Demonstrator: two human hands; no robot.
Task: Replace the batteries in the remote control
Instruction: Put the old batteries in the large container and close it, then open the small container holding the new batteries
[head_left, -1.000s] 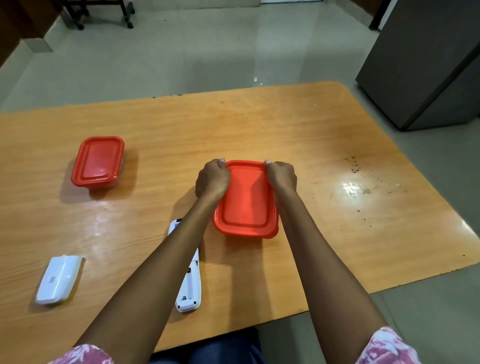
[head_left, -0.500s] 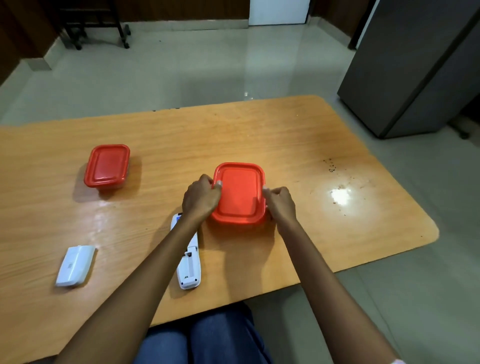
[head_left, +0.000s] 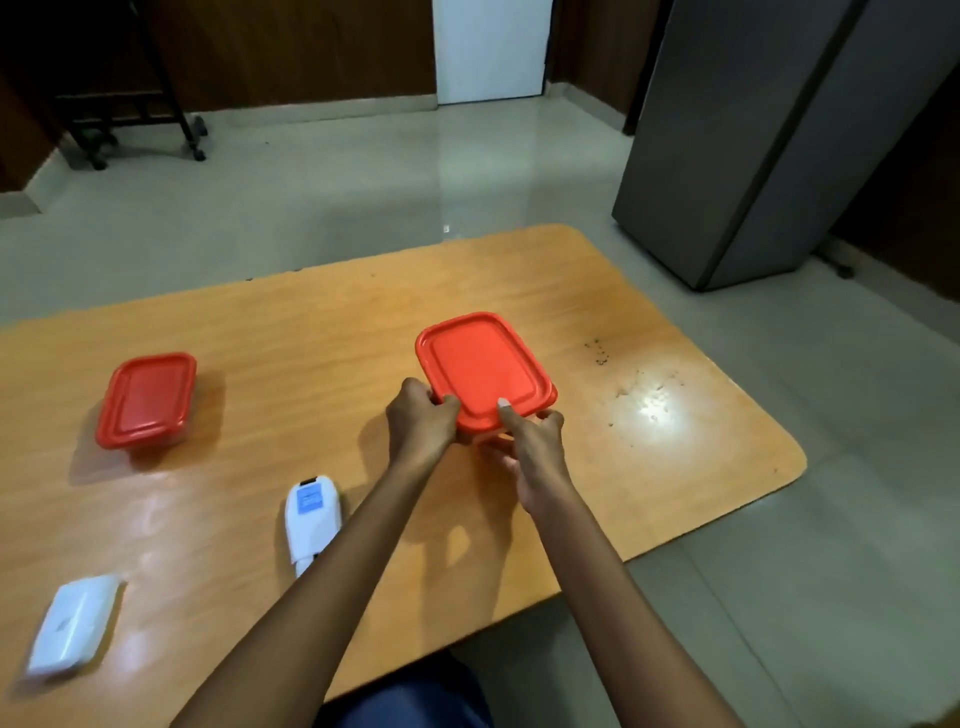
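A red-lidded container (head_left: 485, 371) sits mid-table, and both hands grip its near edge. My left hand (head_left: 420, 423) holds the near-left corner with the thumb on the lid. My right hand (head_left: 535, 447) holds the near-right side, its thumb pressing the lid's rim. The white remote control (head_left: 310, 517) lies back-side up near my left forearm, which hides its lower end. A separate white cover piece (head_left: 72, 623) rests at the table's near left. What is inside the container is hidden.
A second red-lidded container (head_left: 146, 399) stands at the left of the wooden table (head_left: 311, 338). A grey cabinet (head_left: 769, 135) rises beyond the table's right end, with a dark wheeled stand (head_left: 130, 104) at the far left. My lap shows below the near edge.
Both hands slid from the container's sides to its near corners, thumbs now on the lid. The camera tilted up and shifted, showing more floor and the remote's top end.
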